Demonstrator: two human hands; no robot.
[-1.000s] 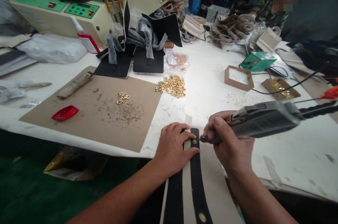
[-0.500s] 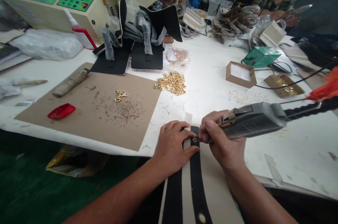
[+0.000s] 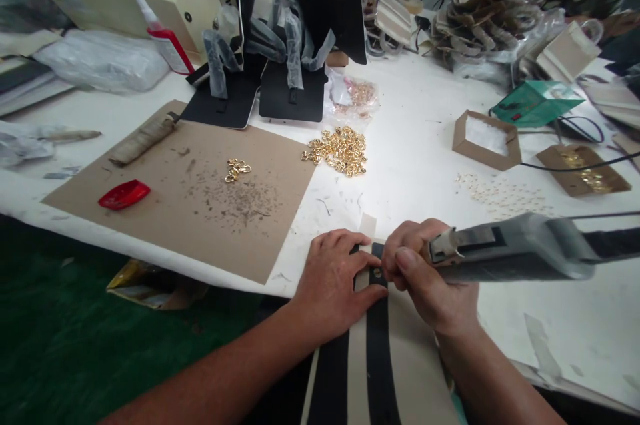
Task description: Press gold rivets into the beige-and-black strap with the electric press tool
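Note:
My right hand (image 3: 433, 271) is wrapped round a grey electric screwdriver (image 3: 520, 248), which lies nearly level, its tip hidden by my fingers. That tip end points at a small round metal fitting (image 3: 377, 273) near the far end of a black strap (image 3: 381, 351). Fingers apart, my left hand (image 3: 336, 275) rests on the strap, index finger and thumb either side of the fitting. The strap lies on a beige panel (image 3: 417, 361), beside a second black band (image 3: 333, 371). Whether the tip touches the fitting I cannot tell.
Gold-coloured metal rings (image 3: 343, 150) lie heaped beyond my hands, with several more on a brown board (image 3: 270, 255) beside a red dish (image 3: 124, 195). Small boxes (image 3: 487, 138) and a green device (image 3: 537, 105) stand at right. Black panels (image 3: 293, 95) stand behind.
The view has shifted, so the table's things sit farther right. The screwdriver's rear end is lower and closer to level. Both hands keep their places at the strap's end.

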